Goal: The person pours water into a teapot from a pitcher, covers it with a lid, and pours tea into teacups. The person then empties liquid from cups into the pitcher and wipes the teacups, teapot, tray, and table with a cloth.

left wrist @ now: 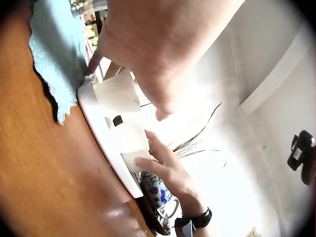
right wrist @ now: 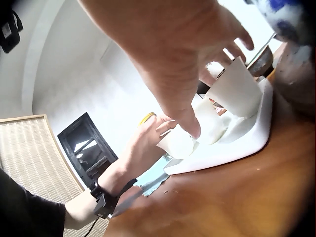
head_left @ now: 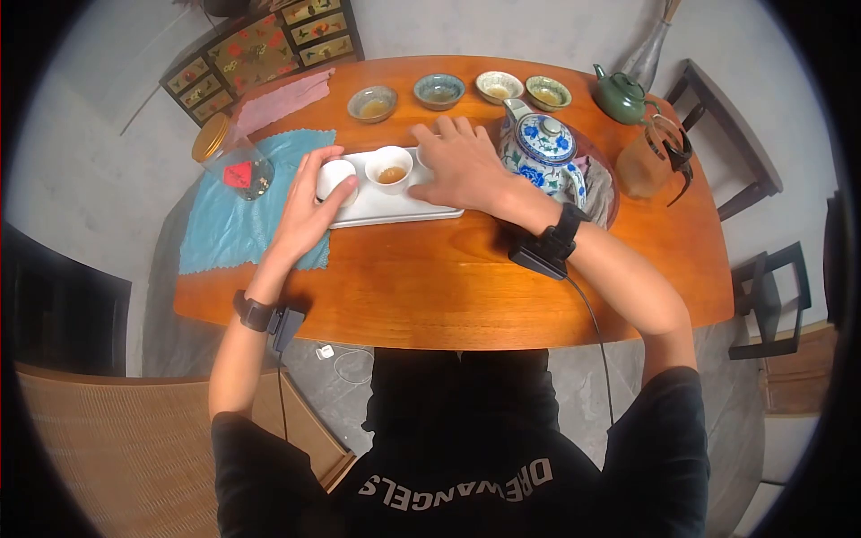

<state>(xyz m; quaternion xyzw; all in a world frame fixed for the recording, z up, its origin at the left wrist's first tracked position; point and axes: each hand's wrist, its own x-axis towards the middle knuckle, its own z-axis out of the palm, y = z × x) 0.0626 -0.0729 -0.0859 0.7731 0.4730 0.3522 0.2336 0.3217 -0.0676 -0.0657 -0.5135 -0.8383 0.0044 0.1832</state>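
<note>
One wooden counter: bears everything in an arc near the person, probably so each piece can be reached.
Blue cloth: spread at left under the gold-lidded jar, perhaps to guard the wood from drips.
White tray: lies crosswise before the person, its left end meeting the cloth; the raised rim likely catches spills.
Blue-and-white teapot: stands just right of the tray, handle towards the person, which seems to suit the right side.
Right hand: fingers spread apart, spanning the right cup from above; I cannot tell how firmly it touches.
Left hand: fingers bent round the left cup, thumb on its near side, likely to steady it upright.
Middle cup: on the tray between both hands, untouched, with amber liquid inside.
</note>
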